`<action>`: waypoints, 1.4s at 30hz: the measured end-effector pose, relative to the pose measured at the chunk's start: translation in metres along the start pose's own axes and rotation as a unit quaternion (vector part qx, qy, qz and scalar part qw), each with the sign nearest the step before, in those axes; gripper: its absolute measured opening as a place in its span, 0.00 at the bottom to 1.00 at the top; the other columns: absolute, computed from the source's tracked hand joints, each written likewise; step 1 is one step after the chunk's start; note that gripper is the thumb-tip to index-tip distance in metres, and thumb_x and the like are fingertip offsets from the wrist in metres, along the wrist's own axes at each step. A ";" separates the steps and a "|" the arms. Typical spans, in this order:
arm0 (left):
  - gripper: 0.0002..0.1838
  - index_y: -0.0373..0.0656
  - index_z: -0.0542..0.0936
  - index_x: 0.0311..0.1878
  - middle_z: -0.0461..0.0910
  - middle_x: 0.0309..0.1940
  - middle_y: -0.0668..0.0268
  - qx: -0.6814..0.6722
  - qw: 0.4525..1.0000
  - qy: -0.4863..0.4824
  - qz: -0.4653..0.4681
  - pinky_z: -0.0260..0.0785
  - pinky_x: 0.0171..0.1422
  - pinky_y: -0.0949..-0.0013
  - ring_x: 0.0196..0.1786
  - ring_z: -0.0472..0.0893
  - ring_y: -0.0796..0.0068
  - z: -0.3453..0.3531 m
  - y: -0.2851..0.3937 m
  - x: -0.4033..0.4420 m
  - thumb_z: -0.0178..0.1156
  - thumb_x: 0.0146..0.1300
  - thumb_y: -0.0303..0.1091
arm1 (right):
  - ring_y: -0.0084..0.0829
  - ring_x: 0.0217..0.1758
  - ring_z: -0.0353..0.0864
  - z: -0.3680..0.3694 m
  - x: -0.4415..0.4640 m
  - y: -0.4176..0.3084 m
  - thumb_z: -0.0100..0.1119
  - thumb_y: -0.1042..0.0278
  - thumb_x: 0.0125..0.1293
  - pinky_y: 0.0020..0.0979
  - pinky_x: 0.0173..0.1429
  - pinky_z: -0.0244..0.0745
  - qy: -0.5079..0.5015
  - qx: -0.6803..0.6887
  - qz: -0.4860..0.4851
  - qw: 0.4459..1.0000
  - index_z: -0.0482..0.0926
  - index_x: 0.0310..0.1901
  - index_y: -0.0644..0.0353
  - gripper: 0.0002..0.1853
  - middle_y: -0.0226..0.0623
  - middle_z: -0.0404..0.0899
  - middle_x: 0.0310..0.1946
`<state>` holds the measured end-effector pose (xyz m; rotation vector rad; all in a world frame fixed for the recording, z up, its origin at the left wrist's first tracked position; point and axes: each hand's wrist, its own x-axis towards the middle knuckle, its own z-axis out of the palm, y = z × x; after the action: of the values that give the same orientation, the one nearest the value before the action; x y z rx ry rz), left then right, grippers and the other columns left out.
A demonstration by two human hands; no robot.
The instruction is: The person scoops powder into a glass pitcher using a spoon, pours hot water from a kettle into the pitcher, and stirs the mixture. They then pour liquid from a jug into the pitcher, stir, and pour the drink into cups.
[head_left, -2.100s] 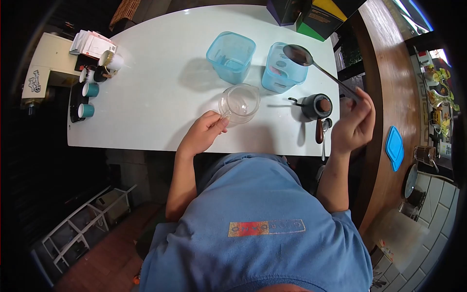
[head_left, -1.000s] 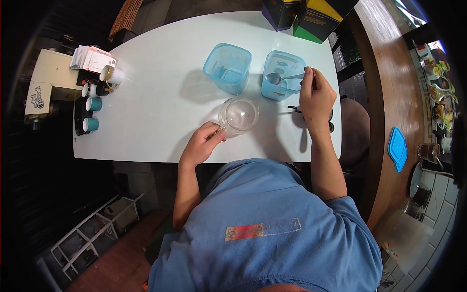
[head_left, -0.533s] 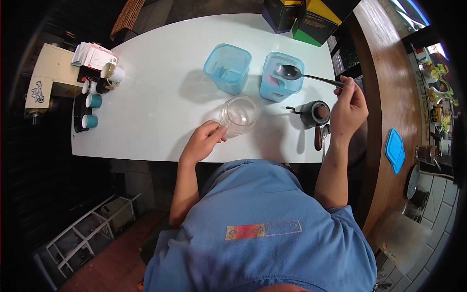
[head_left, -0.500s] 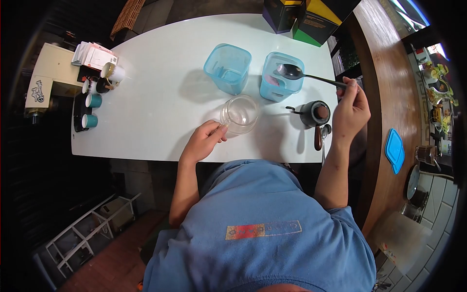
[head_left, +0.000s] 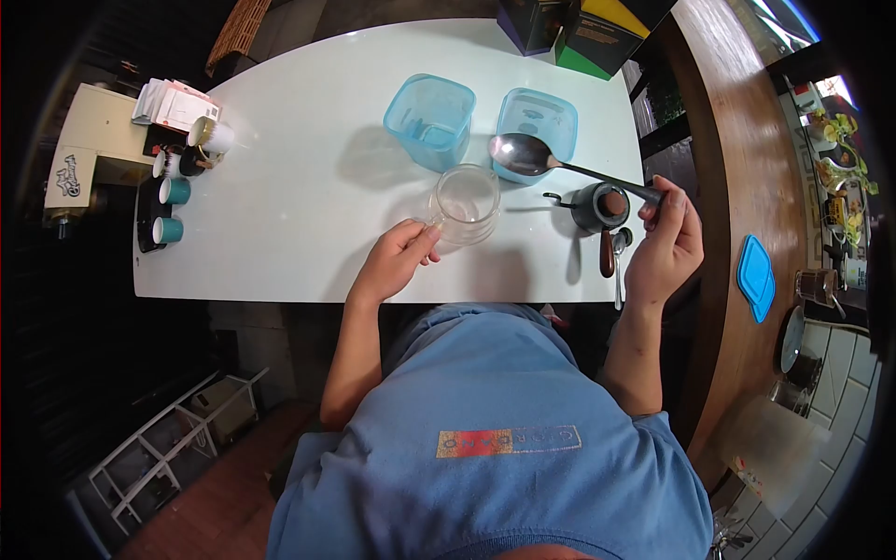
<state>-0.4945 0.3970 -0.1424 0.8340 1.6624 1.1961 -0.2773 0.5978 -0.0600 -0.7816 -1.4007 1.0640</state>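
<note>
My left hand (head_left: 397, 261) pinches the handle of a clear glass mug (head_left: 467, 210) held over the white table. In my right hand (head_left: 665, 238) is the dark handle of a large metal spoon (head_left: 525, 155). Its bowl hangs between the mug's rim and a blue translucent container (head_left: 537, 105), covering part of that container. Whether the spoon carries anything cannot be made out. A second, open blue translucent container (head_left: 429, 117) stands to the left, just beyond the mug. Under the spoon's handle is a small dark pot (head_left: 594, 213) with a brown knob and wooden handle.
Smaller metal spoons (head_left: 620, 271) lie beside the pot. Dark boxes (head_left: 597, 37) stand at the table's far right. Cups (head_left: 175, 190) and a cream machine (head_left: 103, 131) are on the left. A blue lid (head_left: 756, 278) lies on the wooden counter (head_left: 723, 308) at right.
My right hand has brought the spoon left and nearer, from over the right container toward the mug. My left hand keeps the mug, which has shifted slightly.
</note>
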 end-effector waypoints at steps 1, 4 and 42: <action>0.18 0.33 0.78 0.41 0.76 0.29 0.65 -0.001 1.000 0.002 0.008 0.67 0.42 0.74 0.33 0.73 0.79 0.000 -0.002 0.000 0.48 0.73 0.41 | 0.13 0.28 0.72 -0.001 -0.005 0.002 0.49 0.66 0.74 0.15 0.33 0.64 0.000 -0.002 0.004 1.000 0.80 0.45 0.71 0.15 0.30 0.77 0.26; 0.18 0.34 0.78 0.34 0.72 0.33 0.66 -0.032 0.999 0.008 0.009 0.68 0.41 0.73 0.34 0.75 0.78 0.003 0.001 -0.002 0.53 0.71 0.42 | 0.14 0.29 0.73 -0.002 -0.018 0.008 0.47 0.67 0.75 0.15 0.32 0.66 -0.027 0.032 0.006 0.999 0.78 0.47 0.71 0.15 0.35 0.81 0.34; 0.15 0.33 0.80 0.36 0.74 0.41 0.62 -0.046 0.993 0.030 0.102 0.67 0.46 0.73 0.40 0.74 0.75 0.001 -0.016 0.001 0.53 0.69 0.36 | 0.16 0.30 0.73 -0.001 0.017 0.018 0.48 0.65 0.74 0.17 0.35 0.67 0.045 -0.036 -0.039 0.998 0.79 0.47 0.69 0.15 0.32 0.79 0.30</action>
<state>-0.4940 0.3932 -0.1579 0.9348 1.5866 1.4395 -0.2807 0.6200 -0.0707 -0.8108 -1.3877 0.9116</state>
